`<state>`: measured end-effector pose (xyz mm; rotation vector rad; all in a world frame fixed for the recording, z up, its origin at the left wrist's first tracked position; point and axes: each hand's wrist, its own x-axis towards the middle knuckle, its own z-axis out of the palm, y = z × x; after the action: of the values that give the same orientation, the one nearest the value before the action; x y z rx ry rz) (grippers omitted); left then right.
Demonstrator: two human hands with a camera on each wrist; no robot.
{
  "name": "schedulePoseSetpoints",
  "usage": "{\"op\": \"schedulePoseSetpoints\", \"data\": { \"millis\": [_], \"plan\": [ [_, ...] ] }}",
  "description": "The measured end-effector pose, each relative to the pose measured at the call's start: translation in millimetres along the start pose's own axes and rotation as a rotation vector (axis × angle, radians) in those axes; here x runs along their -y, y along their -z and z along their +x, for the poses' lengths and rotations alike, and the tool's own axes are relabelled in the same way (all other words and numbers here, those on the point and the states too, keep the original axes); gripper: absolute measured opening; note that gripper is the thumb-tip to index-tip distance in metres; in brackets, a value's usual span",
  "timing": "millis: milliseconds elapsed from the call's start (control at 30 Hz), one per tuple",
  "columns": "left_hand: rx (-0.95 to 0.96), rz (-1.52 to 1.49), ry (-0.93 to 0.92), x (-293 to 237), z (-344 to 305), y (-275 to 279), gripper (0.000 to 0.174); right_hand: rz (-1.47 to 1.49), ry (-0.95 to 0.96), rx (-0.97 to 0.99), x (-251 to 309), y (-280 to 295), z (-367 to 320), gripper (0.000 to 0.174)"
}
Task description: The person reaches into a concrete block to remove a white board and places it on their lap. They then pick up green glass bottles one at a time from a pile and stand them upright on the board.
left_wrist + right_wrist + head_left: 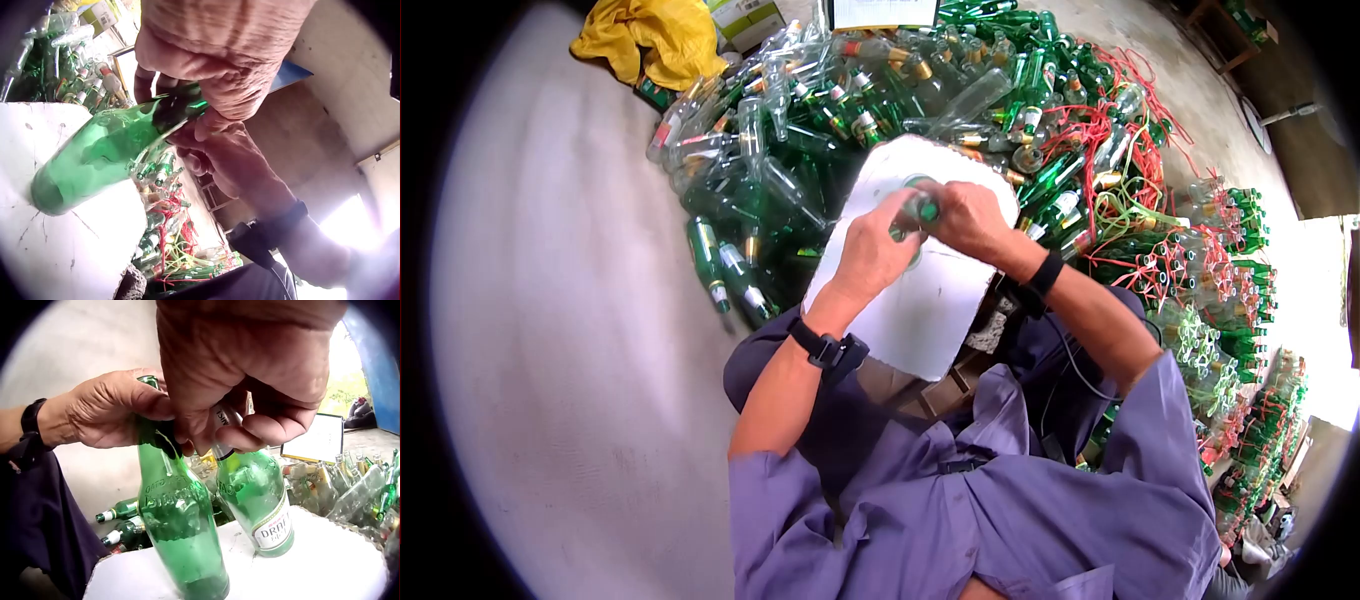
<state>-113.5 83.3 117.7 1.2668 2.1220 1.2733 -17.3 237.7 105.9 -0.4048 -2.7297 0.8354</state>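
Note:
Two green bottles stand on a white board [900, 310] with a rough edge. In the right wrist view the left hand [109, 406] grips the neck of the nearer, unlabelled green bottle [181, 519], which tilts slightly. Curled round the silver neck wrap of a labelled green bottle [253, 487] are the fingers of the right hand [250, 369], its fingertips close beside the other bottle's neck. From above, the left hand [875, 245] and right hand [970, 215] meet over the board. The left wrist view shows a green bottle [94, 156] under the left hand [219, 50].
A large pile of green and clear bottles [980, 100] lies beyond the board. Red straps [1135, 160] tangle at its right, near rows of upright bottles [1210, 330]. A yellow bag [650, 40] lies at the back left, and pale floor [580, 300] stretches along the left.

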Motion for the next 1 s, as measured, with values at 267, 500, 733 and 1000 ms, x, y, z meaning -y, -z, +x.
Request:
{"op": "schedulePoseSetpoints", "data": {
  "millis": [267,500,733,1000],
  "plan": [
    [0.035,0.049,0.09,-1,-9,6,0.042,0.192,-0.266,-0.021,-39,8,19,0.031],
    [0.002,0.093,0.117,16,-20,0,0.038,0.113,-0.193,0.038,-29,12,9,0.022],
    [-0.079,0.17,0.248,29,-15,1,0.031,0.178,-0.134,-0.015,-13,9,30,0.041],
    [-0.245,0.234,0.267,37,-4,8,0.027,0.229,0.033,-0.006,-14,-3,49,0.033]
  ]
}}
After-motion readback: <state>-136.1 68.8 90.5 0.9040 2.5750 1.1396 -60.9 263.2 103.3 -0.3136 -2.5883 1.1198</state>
